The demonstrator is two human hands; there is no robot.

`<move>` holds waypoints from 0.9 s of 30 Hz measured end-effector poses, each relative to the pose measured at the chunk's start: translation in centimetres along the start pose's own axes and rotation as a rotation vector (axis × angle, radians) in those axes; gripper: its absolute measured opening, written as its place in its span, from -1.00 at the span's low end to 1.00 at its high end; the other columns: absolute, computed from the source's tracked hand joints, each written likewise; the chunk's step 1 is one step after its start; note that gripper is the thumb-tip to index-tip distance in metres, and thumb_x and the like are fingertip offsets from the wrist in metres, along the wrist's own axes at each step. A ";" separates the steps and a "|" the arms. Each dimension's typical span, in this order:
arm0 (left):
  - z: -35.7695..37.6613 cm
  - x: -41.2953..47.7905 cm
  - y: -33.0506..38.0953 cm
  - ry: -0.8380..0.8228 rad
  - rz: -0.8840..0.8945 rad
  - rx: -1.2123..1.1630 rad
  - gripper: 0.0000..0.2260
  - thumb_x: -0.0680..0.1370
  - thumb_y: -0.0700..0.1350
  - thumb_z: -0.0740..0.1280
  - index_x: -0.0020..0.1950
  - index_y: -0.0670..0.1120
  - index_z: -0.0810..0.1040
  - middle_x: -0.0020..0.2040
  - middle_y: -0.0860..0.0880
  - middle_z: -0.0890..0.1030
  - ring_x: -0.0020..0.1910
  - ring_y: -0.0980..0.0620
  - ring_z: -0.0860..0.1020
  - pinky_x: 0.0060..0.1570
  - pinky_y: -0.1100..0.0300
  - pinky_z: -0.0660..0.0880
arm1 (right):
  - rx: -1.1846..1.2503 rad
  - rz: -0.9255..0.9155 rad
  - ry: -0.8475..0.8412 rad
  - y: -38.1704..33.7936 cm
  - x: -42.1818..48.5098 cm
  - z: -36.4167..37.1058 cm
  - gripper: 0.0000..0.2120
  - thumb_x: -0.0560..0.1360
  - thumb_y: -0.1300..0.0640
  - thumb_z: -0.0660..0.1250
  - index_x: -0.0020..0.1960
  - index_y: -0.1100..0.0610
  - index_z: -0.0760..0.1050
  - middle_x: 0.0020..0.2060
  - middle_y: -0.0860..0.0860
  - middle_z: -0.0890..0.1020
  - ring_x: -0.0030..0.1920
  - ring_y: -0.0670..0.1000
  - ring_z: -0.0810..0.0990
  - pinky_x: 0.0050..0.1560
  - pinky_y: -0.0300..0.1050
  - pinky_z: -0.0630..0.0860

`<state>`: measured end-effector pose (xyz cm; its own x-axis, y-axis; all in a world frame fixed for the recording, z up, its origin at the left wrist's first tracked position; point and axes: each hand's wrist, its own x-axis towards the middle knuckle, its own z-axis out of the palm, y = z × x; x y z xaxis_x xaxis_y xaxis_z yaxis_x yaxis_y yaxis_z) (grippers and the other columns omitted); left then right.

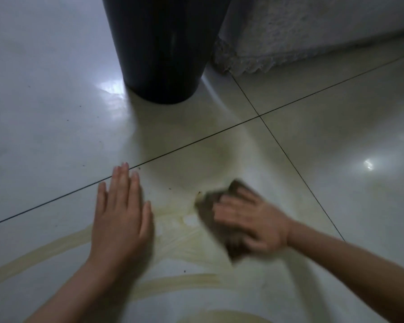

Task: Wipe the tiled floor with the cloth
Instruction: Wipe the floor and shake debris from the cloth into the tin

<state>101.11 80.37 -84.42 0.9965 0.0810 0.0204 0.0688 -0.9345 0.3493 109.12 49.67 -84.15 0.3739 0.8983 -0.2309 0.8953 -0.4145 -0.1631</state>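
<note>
The person's left hand [121,213] lies flat on the glossy pale tiled floor [44,113], fingers straight and close together, bracing. Yellowish smeared streaks [44,248] curve beneath and beside it, so plenty looks left to wipe. Further right, the right hand [252,220] presses a dark brown crumpled cloth [210,206] onto the wet patch; blur hides whether its fingers curl round it. Behind stands a dark round bin [163,47], its top cut off, beside a rough white wall [313,31].

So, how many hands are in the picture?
2. The left hand lies flat on the tiled floor; the right hand presses the cloth beside it. Nothing seems hidden.
</note>
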 end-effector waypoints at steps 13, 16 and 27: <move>1.0 -0.1 -3.1 -0.034 -0.034 0.096 -0.44 0.59 -0.04 -0.09 0.54 -0.29 0.09 0.57 -0.20 0.02 0.57 -0.08 -0.06 0.50 -0.13 -0.02 | 0.075 0.518 0.334 -10.9 15.7 0.4 -0.39 0.55 -0.07 0.04 0.54 0.16 0.20 0.53 0.07 0.21 0.55 0.05 0.08 0.49 0.22 0.04; 0.6 -0.5 -3.0 -0.005 -0.042 0.017 -0.44 0.56 -0.09 -0.08 0.52 -0.32 0.10 0.56 -0.23 0.03 0.57 -0.09 -0.04 0.52 -0.08 -0.04 | 0.060 0.048 0.199 -4.4 13.8 -1.5 -0.43 0.57 -0.09 0.01 0.50 0.13 0.29 0.49 0.04 0.29 0.53 0.06 0.17 0.51 0.18 0.06; 0.7 0.0 -3.3 0.154 -0.055 -0.244 -0.45 0.57 -0.14 -0.05 0.51 -0.37 0.07 0.55 -0.25 0.03 0.56 -0.10 -0.03 0.52 0.02 -0.06 | 0.096 0.821 0.402 -3.5 19.7 -1.9 -0.39 0.55 -0.01 0.07 0.56 0.16 0.11 0.54 0.08 0.17 0.55 0.06 0.05 0.52 0.11 -0.17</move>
<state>100.90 83.19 -86.17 0.9714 0.1982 0.1310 0.0902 -0.8179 0.5682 113.79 69.15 -86.32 0.9555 0.2924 0.0382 0.2945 -0.9389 -0.1784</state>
